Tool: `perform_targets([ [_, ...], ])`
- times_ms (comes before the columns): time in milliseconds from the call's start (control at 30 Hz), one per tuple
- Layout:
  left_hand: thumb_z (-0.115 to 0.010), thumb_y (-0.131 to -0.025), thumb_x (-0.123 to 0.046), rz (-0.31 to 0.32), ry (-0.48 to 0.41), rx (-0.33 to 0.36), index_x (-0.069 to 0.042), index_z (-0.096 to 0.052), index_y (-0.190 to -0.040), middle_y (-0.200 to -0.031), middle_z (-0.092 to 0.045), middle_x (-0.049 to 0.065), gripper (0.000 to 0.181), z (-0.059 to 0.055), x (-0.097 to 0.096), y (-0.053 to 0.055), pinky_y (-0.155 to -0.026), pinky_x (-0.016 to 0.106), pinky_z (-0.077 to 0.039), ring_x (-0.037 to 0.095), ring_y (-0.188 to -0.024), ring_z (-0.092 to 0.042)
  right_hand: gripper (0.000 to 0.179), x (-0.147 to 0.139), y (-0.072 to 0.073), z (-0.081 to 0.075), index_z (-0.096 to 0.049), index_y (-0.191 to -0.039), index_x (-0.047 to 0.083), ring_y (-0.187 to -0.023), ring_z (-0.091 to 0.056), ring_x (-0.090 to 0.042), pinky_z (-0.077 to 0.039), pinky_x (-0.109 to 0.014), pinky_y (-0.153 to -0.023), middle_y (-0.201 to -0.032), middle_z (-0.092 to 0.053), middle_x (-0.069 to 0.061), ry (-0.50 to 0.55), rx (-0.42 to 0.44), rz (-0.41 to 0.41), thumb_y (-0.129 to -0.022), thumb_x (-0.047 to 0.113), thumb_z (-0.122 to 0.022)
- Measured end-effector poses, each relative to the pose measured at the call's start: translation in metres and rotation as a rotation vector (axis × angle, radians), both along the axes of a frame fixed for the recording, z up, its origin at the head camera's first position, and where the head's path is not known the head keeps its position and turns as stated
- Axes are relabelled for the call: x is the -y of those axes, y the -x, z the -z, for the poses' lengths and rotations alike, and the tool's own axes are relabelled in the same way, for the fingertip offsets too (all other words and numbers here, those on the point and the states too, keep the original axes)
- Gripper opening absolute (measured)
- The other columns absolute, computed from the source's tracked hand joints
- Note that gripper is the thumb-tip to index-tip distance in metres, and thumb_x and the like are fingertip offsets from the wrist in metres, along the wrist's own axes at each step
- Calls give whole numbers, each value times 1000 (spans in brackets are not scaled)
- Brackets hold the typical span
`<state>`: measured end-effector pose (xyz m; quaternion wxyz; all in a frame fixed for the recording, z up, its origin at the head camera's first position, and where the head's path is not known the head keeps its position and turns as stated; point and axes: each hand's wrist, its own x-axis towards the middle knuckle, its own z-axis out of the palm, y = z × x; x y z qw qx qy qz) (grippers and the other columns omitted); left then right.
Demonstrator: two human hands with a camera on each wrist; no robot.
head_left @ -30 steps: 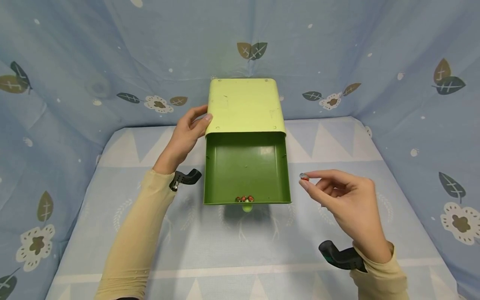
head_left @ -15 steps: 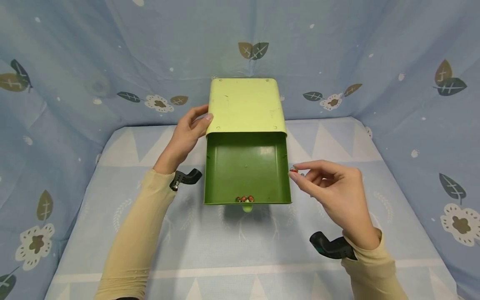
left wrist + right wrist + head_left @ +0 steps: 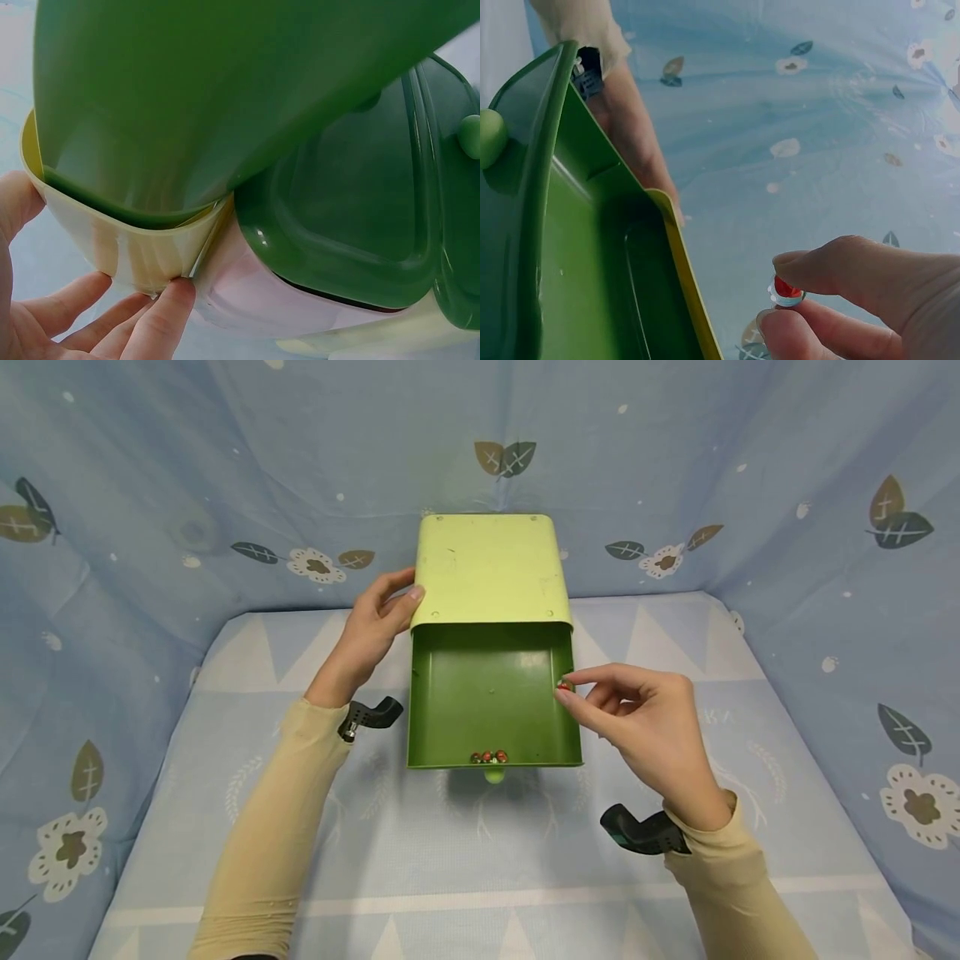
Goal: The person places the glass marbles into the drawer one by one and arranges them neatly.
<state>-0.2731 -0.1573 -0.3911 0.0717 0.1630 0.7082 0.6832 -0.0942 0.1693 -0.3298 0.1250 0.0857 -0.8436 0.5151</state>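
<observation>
My right hand [image 3: 637,710] pinches a small clear glass marble with red inside [image 3: 786,289] between thumb and fingertips. In the head view the hand overlaps the right wall of a pulled-out green drawer [image 3: 491,693]. Several reddish marbles [image 3: 489,757] lie in that drawer along its front edge. My left hand [image 3: 371,631] rests against the left side of the yellow drawer case [image 3: 491,568], thumb near its upper edge. From the left wrist, the left fingertips [image 3: 176,300] touch the case's side wall.
Other green drawers [image 3: 345,202] with pink and pale casings show below the yellow one in the left wrist view. A light green round knob [image 3: 494,775] sticks out of the open drawer's front. Blue patterned cloth [image 3: 300,460] hangs around the covered table [image 3: 450,877].
My right hand has moved left and slightly away from me with the marble, from beside the drawer to its right wall. The left hand and drawer have stayed in place.
</observation>
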Motion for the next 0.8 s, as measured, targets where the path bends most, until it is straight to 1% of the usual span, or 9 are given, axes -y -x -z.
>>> perform_targets([
  [167, -60, -116, -30, -1, 3, -1, -5, -39, -168, -168, -43, 12, 61, 0, 0, 0, -122, 45, -46, 27, -149, -51, 7, 4, 7, -1, -89, -100, 19, -61, -61, -20, -52, -25, -56, -71, -70, 2, -12, -9, -12, -94, 16, -91],
  [333, -60, -116, -31, -4, 7, 0, -6, -39, -168, -169, -43, 12, 62, 0, 0, -1, -122, 46, -46, 27, -150, -51, 8, 8, 14, -3, -89, -102, 16, -62, -62, -21, -53, -24, -57, -71, -70, 0, -5, -13, -25, -95, 18, -91],
  [800, -59, -116, -28, -6, 5, -8, -4, -39, -167, -168, -43, 13, 60, 1, -1, 0, -122, 47, -47, 27, -148, -52, 9, 18, 35, 0, -89, -102, 18, -64, -61, -22, -51, -27, -58, -71, -71, 0, -5, -8, -92, -97, 25, -90],
])
